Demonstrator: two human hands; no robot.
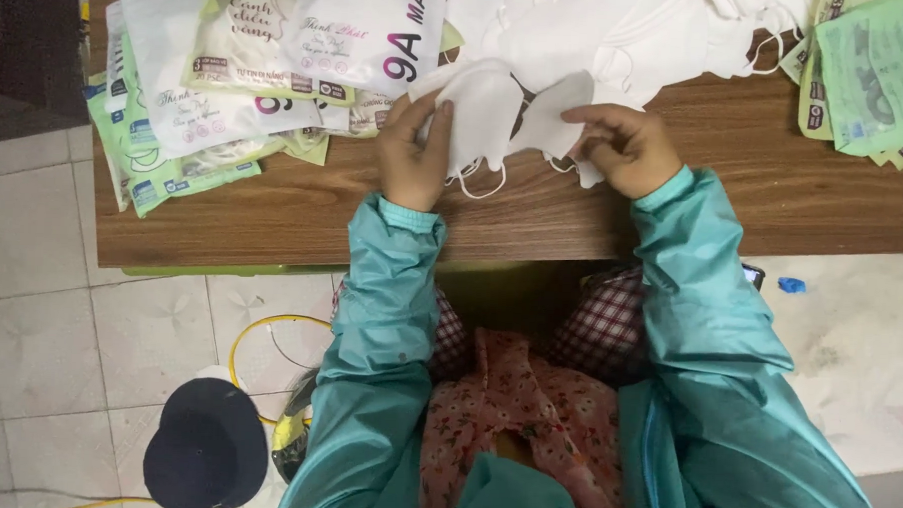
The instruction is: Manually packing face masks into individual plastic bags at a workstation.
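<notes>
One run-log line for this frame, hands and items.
left hand: holds white mask | right hand: pinches second white mask | wooden table: mask pile, printed pouches

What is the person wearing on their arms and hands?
Both arms wear long teal jacket sleeves: the left sleeve and the right sleeve. The fabric is smooth and slightly shiny, with ribbed teal cuffs at the wrists. The left hand and right hand are bare: no gloves.

On the table [273, 218], the left hand [413, 153] and right hand [625, 148] lie side by side near the front edge, a face mask [484, 115] between them. Flat packets [228, 66] lie at ten o'clock from the hands, loose masks [629, 35] at twelve to one, more packets [873, 73] at two. On the floor at seven o'clock lies a cap [207, 446].
</notes>
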